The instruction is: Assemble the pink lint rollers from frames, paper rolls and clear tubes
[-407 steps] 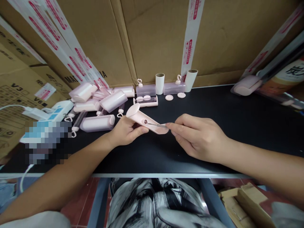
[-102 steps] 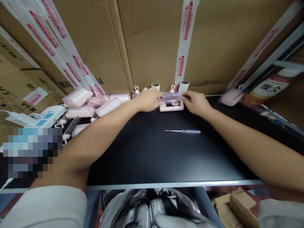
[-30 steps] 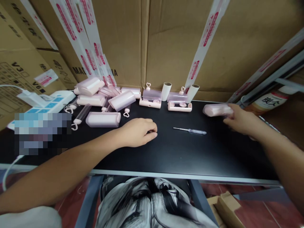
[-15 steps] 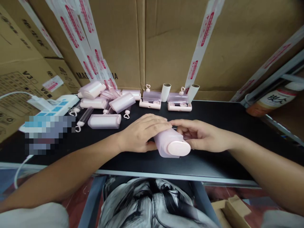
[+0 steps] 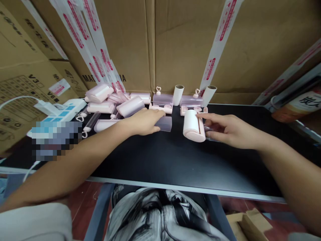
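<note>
A pink lint roller (image 5: 193,125) with a white roll sits in my right hand (image 5: 230,130), the fingers closed on its right side. A clear part shows between those fingers. My left hand (image 5: 141,121) grips a translucent cover (image 5: 166,124) low over the black table, its left part hidden under the fingers. The cover and the roller are apart. Just behind them lie two opened lint rollers with translucent covers (image 5: 163,99), pink bases (image 5: 160,108) and heart-shaped loops (image 5: 158,90). White paper cores (image 5: 178,95) stand beside them.
Several covered lint rollers (image 5: 130,106) are heaped at the back left, with a clear handle (image 5: 92,121) near them. A power strip (image 5: 67,108) with a white plug lies further left. Cardboard boxes (image 5: 180,43) wall off the back. A drink bottle (image 5: 298,105) is at the right.
The cover has come off the lint roller. My left hand has carried the cover back and left, while my right hand has moved back and right with the roller.
</note>
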`<act>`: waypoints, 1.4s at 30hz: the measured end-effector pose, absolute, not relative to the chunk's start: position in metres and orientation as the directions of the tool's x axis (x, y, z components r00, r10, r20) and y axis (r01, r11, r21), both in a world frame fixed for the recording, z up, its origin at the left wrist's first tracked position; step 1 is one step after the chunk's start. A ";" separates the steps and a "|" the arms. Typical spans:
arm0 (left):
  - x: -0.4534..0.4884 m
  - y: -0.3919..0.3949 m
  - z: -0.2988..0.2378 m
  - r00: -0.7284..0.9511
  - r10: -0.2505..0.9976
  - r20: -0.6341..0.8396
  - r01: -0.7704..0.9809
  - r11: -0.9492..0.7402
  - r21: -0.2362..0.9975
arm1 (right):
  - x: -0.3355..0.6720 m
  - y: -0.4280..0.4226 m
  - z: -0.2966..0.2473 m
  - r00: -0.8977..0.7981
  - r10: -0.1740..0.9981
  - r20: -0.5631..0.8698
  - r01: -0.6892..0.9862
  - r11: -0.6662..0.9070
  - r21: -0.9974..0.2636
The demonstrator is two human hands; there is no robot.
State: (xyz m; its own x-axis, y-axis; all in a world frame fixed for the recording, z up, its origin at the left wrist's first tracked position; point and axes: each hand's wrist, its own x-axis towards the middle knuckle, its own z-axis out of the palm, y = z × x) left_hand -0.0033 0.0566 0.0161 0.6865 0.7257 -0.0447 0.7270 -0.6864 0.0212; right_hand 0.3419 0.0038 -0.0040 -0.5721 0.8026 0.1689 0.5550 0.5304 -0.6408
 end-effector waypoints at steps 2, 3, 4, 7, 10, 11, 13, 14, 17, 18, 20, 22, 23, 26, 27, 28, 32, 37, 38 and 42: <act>0.003 0.065 0.018 0.698 0.713 -0.065 0.714 -0.700 -0.009 | 0.341 0.004 -0.006 -0.594 0.779 0.200 0.594 0.593 -0.543; 0.005 0.068 0.019 0.701 0.711 -0.062 0.711 -0.703 -0.020 | 0.341 0.004 -0.007 -0.605 0.768 0.209 0.603 0.614 -0.510; 0.007 0.071 0.019 0.702 0.710 -0.053 0.710 -0.704 -0.034 | 0.340 0.004 -0.008 -0.613 0.760 0.216 0.607 0.628 -0.487; 0.006 0.075 0.018 0.689 0.724 -0.006 0.722 -0.687 -0.082 | 0.338 0.004 -0.008 -0.620 0.752 0.223 0.620 0.644 -0.448; 0.006 0.078 0.014 0.680 0.732 0.028 0.730 -0.674 -0.111 | 0.335 0.002 -0.008 -0.606 0.763 0.225 0.640 0.636 -0.432; 0.006 0.078 0.014 0.681 0.731 0.041 0.731 -0.674 -0.111 | 0.334 0.002 -0.008 -0.599 0.767 0.230 0.645 0.633 -0.428; 0.008 0.076 0.014 0.693 0.711 0.120 0.721 -0.687 -0.089 | 0.333 0.001 -0.008 -0.591 0.770 0.242 0.645 0.631 -0.431; 0.010 0.072 0.014 0.712 0.678 0.184 0.697 -0.714 -0.069 | 0.332 0.000 -0.009 -0.590 0.768 0.247 0.638 0.632 -0.441; 0.018 0.054 0.015 0.819 0.451 0.354 0.485 -0.874 -0.008 | 0.330 -0.002 -0.011 -0.601 0.759 0.252 0.580 0.631 -0.516; 0.021 0.045 0.015 0.855 0.355 0.378 0.377 -0.926 0.016 | 0.329 -0.003 -0.012 -0.610 0.753 0.246 0.543 0.624 -0.561; 0.028 0.029 0.012 0.866 0.217 0.450 0.190 -0.976 0.105 | 0.326 -0.007 -0.012 -0.634 0.739 0.226 0.454 0.593 -0.666; 0.033 0.016 0.008 0.828 0.197 0.524 0.081 -0.968 0.236 | 0.320 -0.013 -0.011 -0.670 0.715 0.200 0.353 0.544 -0.761; 0.034 0.010 0.007 0.806 0.223 0.549 0.057 -0.952 0.302 | 0.316 -0.018 -0.010 -0.684 0.705 0.186 0.303 0.507 -0.807; 0.035 -0.003 0.008 0.725 0.383 0.572 0.093 -0.878 0.470 | 0.298 -0.035 -0.010 -0.684 0.718 0.131 0.155 0.318 -0.935; 0.035 -0.006 0.010 0.696 0.449 0.560 0.128 -0.845 0.519 | 0.291 -0.040 -0.012 -0.674 0.731 0.107 0.106 0.239 -0.965; 0.034 -0.009 0.012 0.672 0.512 0.535 0.165 -0.808 0.565 | 0.284 -0.045 -0.013 -0.664 0.743 0.088 0.060 0.170 -0.984; 0.033 -0.009 0.012 0.663 0.667 0.340 0.311 -0.658 0.686 | 0.261 -0.048 -0.026 -0.599 0.791 0.125 -0.073 0.102 -0.992; 0.034 0.009 -0.001 0.656 0.740 0.146 0.485 -0.562 0.670 | 0.254 -0.024 -0.036 -0.461 0.874 0.151 -0.089 0.124 -0.988; 0.035 0.012 -0.003 0.668 0.735 0.112 0.502 -0.557 0.661 | 0.255 -0.020 -0.036 -0.464 0.877 0.127 -0.080 0.101 -0.992; 0.032 0.018 -0.003 0.773 0.634 0.008 0.467 -0.578 0.669 | 0.258 -0.014 -0.037 -0.544 0.838 -0.032 -0.058 -0.076 -0.995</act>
State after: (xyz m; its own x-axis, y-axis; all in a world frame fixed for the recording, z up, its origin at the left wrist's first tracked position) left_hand 0.0317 0.0177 -0.0035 0.7732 0.6341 0.0083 0.4670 -0.5783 0.6689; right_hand 0.2575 -0.0138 -0.0371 -0.5442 0.8383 -0.0324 -0.0578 -0.0759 -0.9954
